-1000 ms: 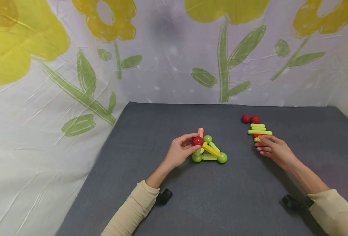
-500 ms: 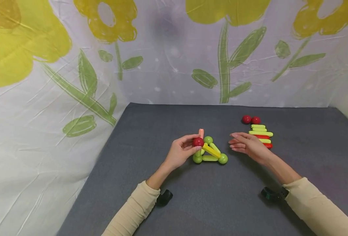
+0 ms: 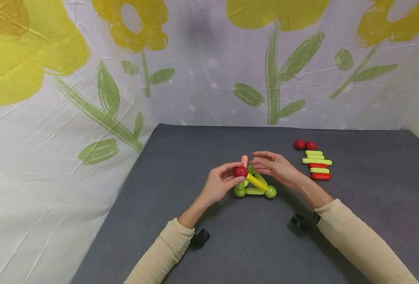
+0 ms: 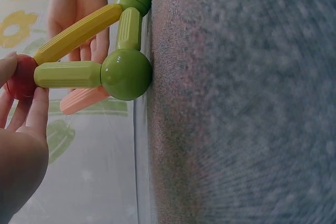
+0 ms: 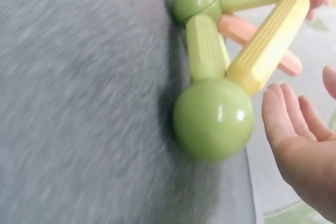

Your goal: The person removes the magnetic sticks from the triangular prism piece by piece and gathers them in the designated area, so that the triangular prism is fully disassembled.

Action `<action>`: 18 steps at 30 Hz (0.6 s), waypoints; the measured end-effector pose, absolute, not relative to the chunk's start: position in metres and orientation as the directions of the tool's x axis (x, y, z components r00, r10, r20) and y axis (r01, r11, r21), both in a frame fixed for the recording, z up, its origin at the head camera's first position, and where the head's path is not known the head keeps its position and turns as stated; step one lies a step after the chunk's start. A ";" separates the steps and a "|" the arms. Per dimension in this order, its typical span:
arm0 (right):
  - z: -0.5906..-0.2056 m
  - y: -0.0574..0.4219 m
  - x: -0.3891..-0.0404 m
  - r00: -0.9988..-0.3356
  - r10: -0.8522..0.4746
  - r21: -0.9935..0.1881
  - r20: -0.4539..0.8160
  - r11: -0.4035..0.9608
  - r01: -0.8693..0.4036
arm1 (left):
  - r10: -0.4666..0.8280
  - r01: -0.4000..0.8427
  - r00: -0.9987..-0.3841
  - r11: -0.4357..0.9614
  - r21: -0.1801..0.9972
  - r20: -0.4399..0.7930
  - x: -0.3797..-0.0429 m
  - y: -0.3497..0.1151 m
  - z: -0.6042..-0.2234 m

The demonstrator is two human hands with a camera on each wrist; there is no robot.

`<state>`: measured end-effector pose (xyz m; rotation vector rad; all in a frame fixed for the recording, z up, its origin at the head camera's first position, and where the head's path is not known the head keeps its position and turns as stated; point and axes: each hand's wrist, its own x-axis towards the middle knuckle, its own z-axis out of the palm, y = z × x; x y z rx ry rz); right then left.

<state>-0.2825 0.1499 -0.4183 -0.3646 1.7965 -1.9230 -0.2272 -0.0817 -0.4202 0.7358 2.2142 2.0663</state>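
Left hand [image 3: 219,183]: thumb and fingertips pinch the red ball [image 3: 241,171], holding it raised at the top of a ball-and-rod frame. Right hand [image 3: 278,169]: fingers loosely extended, nothing in grasp, near the frame's far side.

Frame stands on the table [image 3: 230,240], in front of the left hand. Base: three green balls [image 3: 270,192] in a triangle, light green rods [image 3: 254,191] between them; left part partly hidden by the left hand. Yellow rod [image 3: 257,182] slopes from the red ball down to the near right green ball. Left wrist view: a light green rod [image 4: 68,74] runs from the red ball to one green ball. Pink rod [image 3: 244,159] leans up, upper end free and apart from the red ball; lower attachment hidden.

Right of the frame, well apart: a column of rods [image 3: 316,161], four light green (one longer) and two red. Just beyond the column, two loose red balls [image 3: 311,145], side by side.

Behind the table: pale backdrop [image 3: 202,98] with yellow flowers.
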 end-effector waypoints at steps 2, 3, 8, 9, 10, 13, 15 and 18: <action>-0.417 0.145 -0.284 -0.840 -0.526 -0.983 -0.136 -0.037 0.183 | 0.350 0.315 -0.890 0.010 0.949 0.292 -0.230 -0.082 -0.426; -0.417 0.143 -0.285 -0.834 -0.533 -0.980 -0.144 -0.041 0.195 | 0.350 0.314 -0.890 0.010 0.949 0.291 -0.231 -0.082 -0.426; -0.418 0.134 -0.287 -0.804 -0.563 -0.967 -0.191 -0.034 0.253 | 0.351 0.310 -0.891 0.007 0.951 0.288 -0.229 -0.082 -0.424; -0.418 0.133 -0.288 -0.797 -0.572 -0.966 -0.196 -0.027 0.258 | 0.355 0.306 -0.891 0.008 0.952 0.283 -0.227 -0.082 -0.420; -0.419 0.132 -0.288 -0.790 -0.579 -0.966 -0.202 -0.018 0.260 | 0.359 0.303 -0.890 0.008 0.953 0.280 -0.225 -0.082 -0.416; -0.421 0.128 -0.289 -0.770 -0.603 -0.970 -0.209 0.028 0.242 | 0.364 0.296 -0.891 0.010 0.955 0.272 -0.219 -0.082 -0.405; -0.422 0.126 -0.289 -0.761 -0.613 -0.974 -0.213 0.069 0.217 | 0.364 0.297 -0.890 0.011 0.955 0.273 -0.217 -0.082 -0.401; -0.424 0.125 -0.291 -0.754 -0.623 -0.978 -0.208 0.111 0.178 | 0.362 0.312 -0.886 0.005 0.950 0.289 -0.216 -0.081 -0.400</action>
